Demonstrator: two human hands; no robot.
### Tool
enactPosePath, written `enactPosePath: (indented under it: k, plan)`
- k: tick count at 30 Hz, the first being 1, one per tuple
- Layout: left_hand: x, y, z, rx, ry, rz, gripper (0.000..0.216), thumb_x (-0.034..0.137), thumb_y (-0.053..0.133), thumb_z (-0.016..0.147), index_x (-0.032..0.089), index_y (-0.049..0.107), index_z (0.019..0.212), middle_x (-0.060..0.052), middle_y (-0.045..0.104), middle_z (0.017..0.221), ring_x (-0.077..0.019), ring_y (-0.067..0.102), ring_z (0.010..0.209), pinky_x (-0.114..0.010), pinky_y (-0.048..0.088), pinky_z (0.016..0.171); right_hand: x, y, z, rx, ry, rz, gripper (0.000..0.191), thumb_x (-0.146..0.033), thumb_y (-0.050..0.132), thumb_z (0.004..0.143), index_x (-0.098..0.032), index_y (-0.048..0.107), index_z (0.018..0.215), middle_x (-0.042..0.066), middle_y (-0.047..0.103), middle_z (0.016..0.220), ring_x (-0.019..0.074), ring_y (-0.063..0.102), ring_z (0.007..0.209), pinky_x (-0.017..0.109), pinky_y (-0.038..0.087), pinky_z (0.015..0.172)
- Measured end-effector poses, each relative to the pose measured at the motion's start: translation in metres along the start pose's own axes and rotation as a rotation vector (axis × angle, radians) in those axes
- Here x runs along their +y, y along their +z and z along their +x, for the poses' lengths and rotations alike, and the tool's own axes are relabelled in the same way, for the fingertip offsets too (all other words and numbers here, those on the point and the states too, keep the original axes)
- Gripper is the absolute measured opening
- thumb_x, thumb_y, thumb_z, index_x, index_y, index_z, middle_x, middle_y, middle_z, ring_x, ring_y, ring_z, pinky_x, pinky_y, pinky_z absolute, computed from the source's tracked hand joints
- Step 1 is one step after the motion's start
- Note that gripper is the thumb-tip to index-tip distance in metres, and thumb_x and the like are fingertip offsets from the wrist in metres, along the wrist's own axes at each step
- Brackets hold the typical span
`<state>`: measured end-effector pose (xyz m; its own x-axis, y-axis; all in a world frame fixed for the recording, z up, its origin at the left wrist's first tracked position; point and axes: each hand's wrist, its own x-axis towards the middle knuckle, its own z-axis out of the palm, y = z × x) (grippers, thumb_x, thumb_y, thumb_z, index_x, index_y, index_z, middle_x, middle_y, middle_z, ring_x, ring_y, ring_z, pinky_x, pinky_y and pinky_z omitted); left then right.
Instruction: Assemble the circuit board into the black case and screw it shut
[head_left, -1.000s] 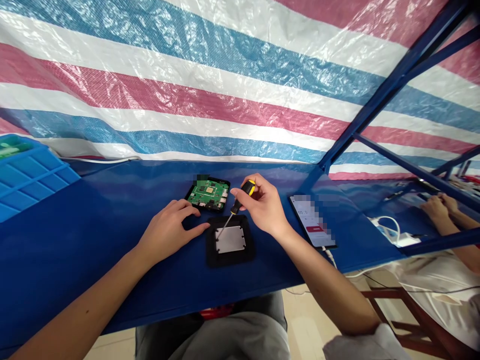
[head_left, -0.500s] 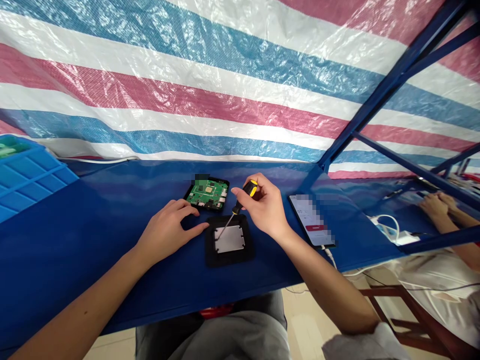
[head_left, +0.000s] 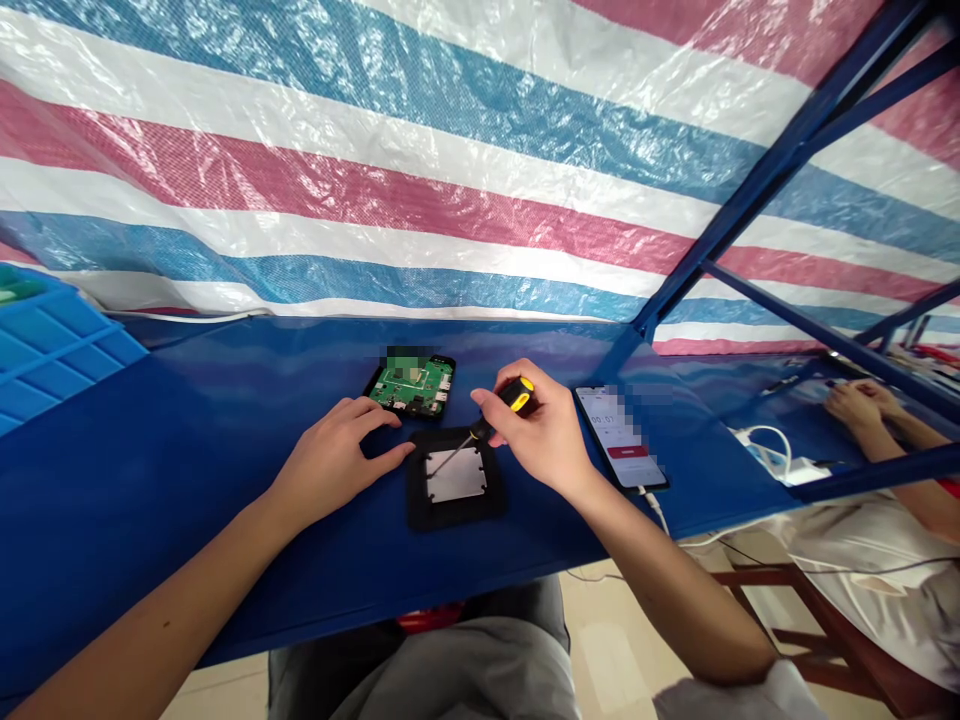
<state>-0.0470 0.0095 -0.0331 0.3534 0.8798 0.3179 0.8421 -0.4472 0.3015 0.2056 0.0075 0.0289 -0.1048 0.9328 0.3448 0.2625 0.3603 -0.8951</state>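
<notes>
My right hand [head_left: 544,425] is closed around a yellow-and-black screwdriver [head_left: 517,394], which leans with its shaft pointing down and left. Its tip meets the left side of a silver metal plate [head_left: 459,475]. That plate lies inside a square black cover [head_left: 420,512] on the table. My left hand [head_left: 337,455] rests with fingers apart, its thumb at the cover's upper left edge and its fingertips by a green circuit board [head_left: 412,385]. The board sits in a black casing just beyond the cover.
A phone [head_left: 619,440] with a white cable lies to the right on the blue table [head_left: 187,450]. At the far left stands a blue plastic bin [head_left: 67,340]. A blue metal frame [head_left: 750,200] rises at the right, and behind it are another person's hands [head_left: 862,405] and a white power strip [head_left: 802,470].
My right hand has shifted slightly right and down, tilting the screwdriver flatter while its tip stays on the plate's left side. My left hand holds nearly the same position.
</notes>
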Motion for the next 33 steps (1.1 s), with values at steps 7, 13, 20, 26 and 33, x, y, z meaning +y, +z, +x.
enactPosePath:
  k: [7, 13, 20, 26, 33]
  plan:
    - [-0.001, 0.002, 0.0, -0.022, 0.017, -0.02, 0.041, 0.059, 0.053, 0.092, 0.024, 0.069, 0.105, -0.008, 0.067, 0.11, -0.0278, 0.06, 0.106, -0.04, 0.051, 0.087, 0.0, 0.005, -0.004, -0.023, 0.019, 0.123, 0.029, -0.042, 0.072, 0.082, -0.021, 0.052, 0.078, -0.006, 0.05, 0.065, 0.0143, 0.069, 0.053, 0.018, 0.047, 0.042]
    - [-0.001, -0.002, 0.001, -0.058, -0.018, -0.029, 0.046, 0.061, 0.046, 0.094, 0.024, 0.069, 0.109, -0.009, 0.067, 0.114, -0.0298, 0.06, 0.111, -0.044, 0.05, 0.093, -0.004, -0.022, -0.003, 0.143, -0.026, 0.033, 0.028, -0.042, 0.072, 0.083, -0.022, 0.052, 0.082, -0.005, 0.057, 0.068, 0.0146, 0.071, 0.06, 0.019, 0.048, 0.048]
    - [0.024, -0.015, 0.001, -0.176, 0.043, -0.075, 0.055, 0.068, 0.049, 0.09, 0.029, 0.063, 0.127, -0.006, 0.062, 0.133, -0.0301, 0.054, 0.125, -0.043, 0.047, 0.102, 0.029, -0.059, -0.02, 0.144, 0.099, -0.296, 0.026, -0.041, 0.069, 0.082, -0.023, 0.051, 0.085, 0.0, 0.066, 0.078, 0.0167, 0.065, 0.069, 0.028, 0.049, 0.065]
    - [0.067, -0.017, 0.009, -0.316, 0.198, 0.015, 0.065, 0.063, 0.057, 0.086, 0.025, 0.054, 0.139, -0.007, 0.059, 0.139, -0.0294, 0.05, 0.129, -0.044, 0.038, 0.109, 0.047, -0.044, -0.029, 0.034, 0.01, -0.515, 0.017, -0.035, 0.061, 0.086, -0.023, 0.049, 0.083, -0.001, 0.063, 0.078, 0.0169, 0.061, 0.069, 0.027, 0.043, 0.063]
    - [0.083, -0.015, 0.023, -0.417, 0.204, 0.061, 0.063, 0.061, 0.063, 0.083, 0.022, 0.06, 0.131, -0.01, 0.064, 0.13, -0.0318, 0.058, 0.117, -0.044, 0.043, 0.096, 0.044, -0.031, -0.031, -0.161, -0.05, -0.768, 0.007, -0.023, 0.056, 0.09, -0.023, 0.059, 0.084, 0.005, 0.067, 0.087, 0.0214, 0.063, 0.079, 0.03, 0.044, 0.064]
